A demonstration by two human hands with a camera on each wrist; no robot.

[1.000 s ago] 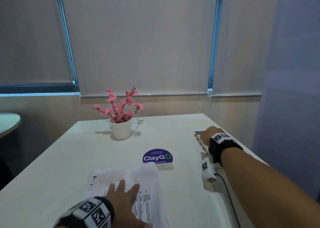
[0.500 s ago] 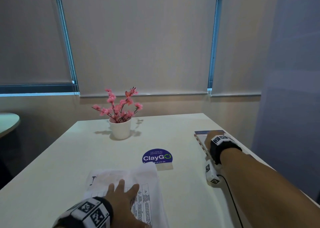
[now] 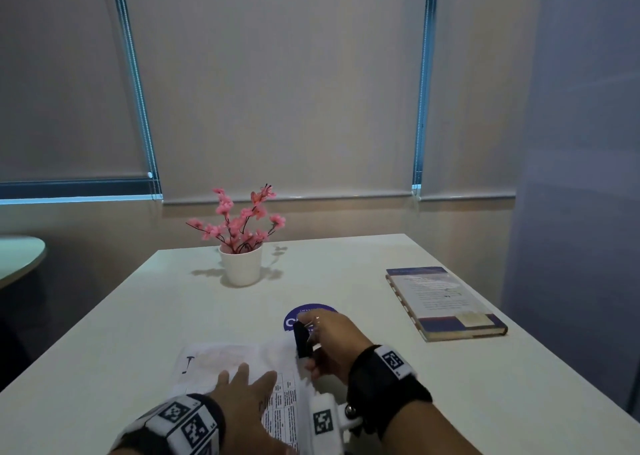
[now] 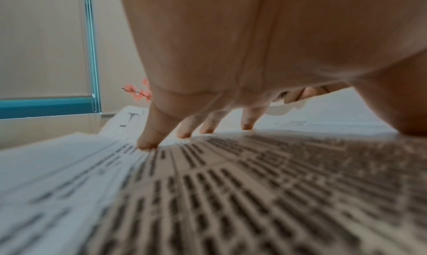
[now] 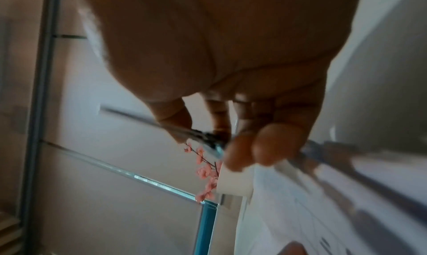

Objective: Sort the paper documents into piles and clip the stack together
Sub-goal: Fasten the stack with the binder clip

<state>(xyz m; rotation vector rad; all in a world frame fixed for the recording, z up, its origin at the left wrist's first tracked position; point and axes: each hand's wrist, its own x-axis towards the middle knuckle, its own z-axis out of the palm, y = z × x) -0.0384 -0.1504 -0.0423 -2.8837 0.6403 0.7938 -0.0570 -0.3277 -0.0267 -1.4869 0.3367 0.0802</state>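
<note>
A stack of printed papers (image 3: 221, 357) lies on the white table (image 3: 450, 402) near its front edge. My left hand (image 3: 246, 385) rests flat on the stack with straight, spread fingers; in the left wrist view its fingertips (image 4: 148, 145) press on the printed sheet (image 4: 208, 186). My right hand (image 3: 317, 347) hovers at the stack's right edge and pinches a black binder clip (image 3: 302, 342). The right wrist view is blurred; there the clip (image 5: 208, 138) sits between thumb and fingers above the paper (image 5: 289, 195). Whether the clip touches the paper I cannot tell.
A closed book (image 3: 443, 298) lies at the table's right side. A white pot of pink flowers (image 3: 240, 267) stands at the back middle. A round purple sticker (image 3: 311, 311) lies just beyond my right hand. A second table's edge (image 3: 20, 257) shows at the far left.
My right hand has come back from the book at the right to the right edge of the papers and now holds the black clip. My left hand has stayed on the stack.
</note>
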